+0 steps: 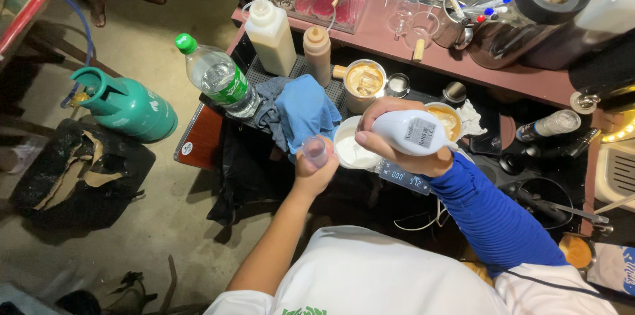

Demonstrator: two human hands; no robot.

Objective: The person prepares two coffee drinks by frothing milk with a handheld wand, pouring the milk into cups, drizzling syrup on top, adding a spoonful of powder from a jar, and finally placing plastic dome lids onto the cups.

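Right hand (403, 137) grips a white frother (413, 133) over the cup of white cream (352, 149) on the scale (405, 176), left hand (316, 168) pinches a small clear cup (315, 151) beside it (both grips closed), so a tilted frother risks splatter onto the blue cloth (305, 110).

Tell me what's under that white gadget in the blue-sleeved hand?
Beneath the white handheld device, gripped by the right hand, sits a white cup of white creamy liquid on a digital scale. The device's tip and most of the scale are covered.
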